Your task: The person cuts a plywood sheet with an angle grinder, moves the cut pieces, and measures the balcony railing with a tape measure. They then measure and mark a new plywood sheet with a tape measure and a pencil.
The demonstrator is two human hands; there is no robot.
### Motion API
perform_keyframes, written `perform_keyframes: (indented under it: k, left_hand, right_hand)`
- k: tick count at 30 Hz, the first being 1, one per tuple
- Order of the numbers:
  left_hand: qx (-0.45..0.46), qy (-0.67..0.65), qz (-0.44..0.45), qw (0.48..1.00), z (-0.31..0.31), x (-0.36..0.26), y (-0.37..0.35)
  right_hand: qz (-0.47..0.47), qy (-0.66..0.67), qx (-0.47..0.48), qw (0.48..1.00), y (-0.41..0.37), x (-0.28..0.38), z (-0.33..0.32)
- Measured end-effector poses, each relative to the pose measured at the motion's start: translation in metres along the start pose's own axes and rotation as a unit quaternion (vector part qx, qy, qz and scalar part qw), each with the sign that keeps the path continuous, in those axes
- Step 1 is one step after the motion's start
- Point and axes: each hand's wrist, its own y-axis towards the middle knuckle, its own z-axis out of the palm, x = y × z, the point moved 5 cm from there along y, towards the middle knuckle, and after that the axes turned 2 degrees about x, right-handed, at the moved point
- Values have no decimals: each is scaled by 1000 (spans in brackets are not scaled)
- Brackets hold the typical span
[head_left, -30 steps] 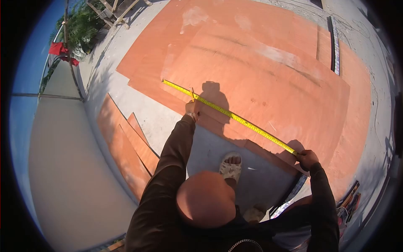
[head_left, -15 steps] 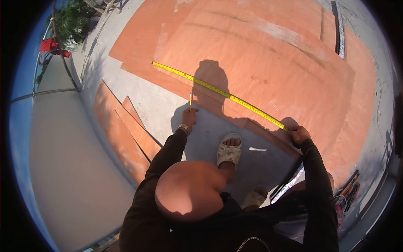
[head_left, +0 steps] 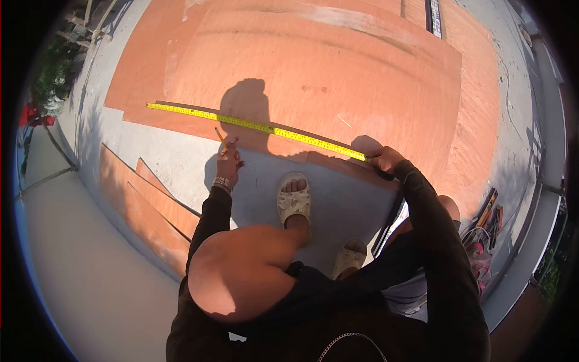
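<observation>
A yellow pencil (head_left: 221,137) sticks up from the closed fingers of my left hand (head_left: 229,164), its tip leaning left near the plywood's front edge. My right hand (head_left: 386,160) is wrapped round the near end of a tape measure, whose case is mostly hidden by the fingers. From there the yellow tape blade (head_left: 289,134) runs out to the left across the plywood sheet (head_left: 362,78). Its far end lies near the sheet's left part. A narrow plywood strip (head_left: 344,168) lies along the front edge, beneath the blade's right part.
Loose plywood offcuts (head_left: 142,208) lie on the concrete floor at the left, beside a pale wall (head_left: 78,253). Several hand tools (head_left: 487,211) and a pinkish bag (head_left: 479,265) are at the lower right. A long dark-and-white bar (head_left: 433,18) rests on the sheets at the back.
The whole view has swung to the right, so things appear further left. The pencil in my left hand has tipped from upright to leaning left. My right hand still grips the tape measure.
</observation>
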Motion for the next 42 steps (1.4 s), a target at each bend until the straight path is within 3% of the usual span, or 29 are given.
perform_keyframes:
  k: [3,5,6,11,14,16,17,18,19,21,22,23,25,27,29,30,31,33,34,35,36,37,38,39,40,42]
  left_hand:
    - [-21,-242,-27,970,11,-32,4]
    - [57,-262,39,963,14,-73,-9]
    - [45,-236,78,968,6,-83,-5]
    - [158,-198,129,959,27,-167,-56]
    - [235,-61,134,961,51,-236,-106]
    - [168,141,158,963,54,-269,-137]
    - [129,286,224,923,57,-286,-159]
    - [107,308,262,908,71,-296,-191]
    - [80,327,300,893,91,-298,-229]
    - [115,350,284,885,134,-283,-294]
    - [143,394,345,840,152,-267,-311]
    - [172,435,404,786,169,-248,-321]
    - [192,432,434,767,197,-220,-326]
    - [269,392,447,758,227,-193,-326]
    - [362,354,435,744,251,-176,-319]
    - [422,340,331,772,251,-161,-308]
    - [470,327,226,788,252,-151,-303]
    - [567,260,129,771,260,-159,-321]
    - [532,262,54,803,248,-160,-321]
    - [494,257,-18,831,231,-165,-325]
    - [492,230,-41,838,216,-180,-336]
    - [486,211,-71,845,190,-197,-347]
    - [470,246,-19,847,164,-219,-363]
    - [462,264,6,846,143,-243,-388]
    - [453,283,31,845,121,-267,-413]
    - [428,298,69,850,84,-319,-459]
  right_hand:
    - [-2,-30,79,996,-21,32,16]
    - [-33,-35,85,995,-35,48,26]
    - [-60,-8,88,994,-36,49,31]
    - [-164,104,81,978,-55,66,36]
    - [-265,243,90,929,-95,109,17]
    - [-276,315,79,905,-138,138,-6]
    - [-269,344,59,898,-154,147,-13]
    - [-280,386,50,878,-166,154,-18]
    - [-283,386,43,877,-181,161,-21]
    - [-265,535,54,800,-202,174,-25]
    - [-263,600,51,753,-199,178,-22]
    - [-268,598,45,754,-208,185,-25]
    - [-245,643,55,723,-236,191,-33]
    - [-275,625,55,729,-244,199,-29]
    - [-279,541,-16,793,-220,194,-11]
    - [-237,642,29,729,-252,189,-16]
    - [-230,662,11,714,-278,182,-13]
    - [-126,677,-66,722,-332,154,-1]
    - [-188,574,-139,785,-378,138,-3]
    - [-188,567,-295,745,-435,122,7]
    - [-83,384,-389,833,-504,100,18]
    - [23,283,-445,849,-576,90,42]
    - [121,347,-394,842,-623,68,103]
    - [216,483,-282,800,-677,65,171]
    - [200,612,-209,736,-730,99,206]
    - [230,806,-57,542,-841,171,276]
